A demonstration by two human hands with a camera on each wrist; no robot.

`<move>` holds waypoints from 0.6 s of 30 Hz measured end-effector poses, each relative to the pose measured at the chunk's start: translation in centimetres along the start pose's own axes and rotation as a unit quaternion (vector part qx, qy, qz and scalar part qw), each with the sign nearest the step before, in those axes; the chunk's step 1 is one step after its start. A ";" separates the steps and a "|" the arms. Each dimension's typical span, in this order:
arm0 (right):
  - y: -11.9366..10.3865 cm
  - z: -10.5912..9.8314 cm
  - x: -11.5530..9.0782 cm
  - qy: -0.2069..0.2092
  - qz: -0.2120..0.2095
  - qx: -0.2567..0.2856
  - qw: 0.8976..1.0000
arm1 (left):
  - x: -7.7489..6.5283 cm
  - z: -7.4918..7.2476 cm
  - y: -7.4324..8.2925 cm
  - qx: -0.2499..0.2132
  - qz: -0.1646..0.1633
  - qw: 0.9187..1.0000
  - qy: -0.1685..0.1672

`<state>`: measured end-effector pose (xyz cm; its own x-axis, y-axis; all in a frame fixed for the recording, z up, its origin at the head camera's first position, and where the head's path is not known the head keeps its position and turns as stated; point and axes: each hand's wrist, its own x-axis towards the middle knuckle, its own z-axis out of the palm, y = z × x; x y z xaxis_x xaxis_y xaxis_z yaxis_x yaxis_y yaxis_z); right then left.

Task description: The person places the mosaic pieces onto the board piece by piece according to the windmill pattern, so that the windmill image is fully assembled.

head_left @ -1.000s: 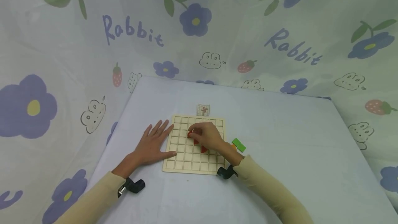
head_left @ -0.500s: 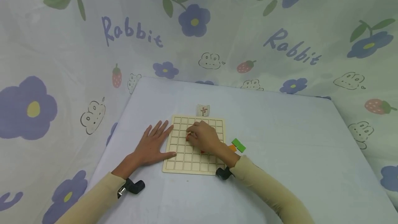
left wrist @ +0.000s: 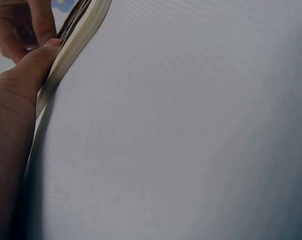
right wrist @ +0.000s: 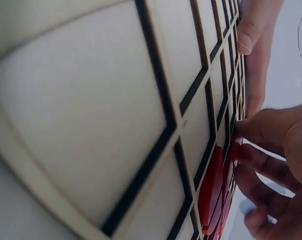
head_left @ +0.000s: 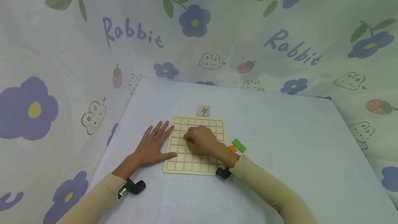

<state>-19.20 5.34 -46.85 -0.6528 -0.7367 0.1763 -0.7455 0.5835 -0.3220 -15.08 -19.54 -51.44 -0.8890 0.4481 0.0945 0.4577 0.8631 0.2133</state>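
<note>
A pale wooden board (head_left: 179, 166) with a grid of square cells lies on the table. My left hand (head_left: 151, 146) rests at its left edge with fingers spread, the fingertips and thumb over the rim. Over the middle of the board is my right hand (head_left: 202, 140), thumb and fingers pinching a small red tile (right wrist: 236, 146) down at the grid. Beside it, other red tiles (right wrist: 210, 192) sit in cells, as the right wrist view shows; the right hand mostly hides them in the head view. In the left wrist view, the left thumb (left wrist: 36, 65) lies along the board's edge.
Just beyond the board's far edge lies a small card (head_left: 203, 110) printed with a grid and a red pattern. Green tiles (head_left: 238, 145) and an orange tile (head_left: 233, 148) lie right of the board, close to the right forearm. A patterned curtain (head_left: 186, 44) rises behind the table.
The right hand has shifted slightly left and toward the near side with the red tile, and its wrist now uncovers the orange tile. The left hand has stayed in place.
</note>
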 end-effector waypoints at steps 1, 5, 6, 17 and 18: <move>0.0 -0.1 0.0 -0.008 0.006 0.012 1.000 | 0.0 0.0 0.0 0.001 0.000 1.000 0.001; 0.2 -0.1 -0.2 -0.019 0.023 0.046 0.998 | 0.1 0.1 0.0 0.004 -0.001 1.000 0.002; 0.2 -0.1 -0.3 -0.018 0.024 0.046 0.998 | 0.1 0.2 0.1 0.005 -0.003 1.000 0.001; 0.7 -0.2 -1.4 -0.006 0.004 0.040 0.999 | 0.2 0.2 0.1 0.005 -0.002 1.000 0.003; 0.7 -0.2 -1.3 0.000 -0.004 0.041 0.999 | 0.2 0.2 0.1 0.003 -0.002 1.000 0.003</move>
<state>-18.91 6.79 -47.13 -0.6465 -0.7417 0.1787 -0.7375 0.5477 -0.3951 -15.18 -19.33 -51.60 -0.8906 0.4436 0.1002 0.4547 0.8661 0.2078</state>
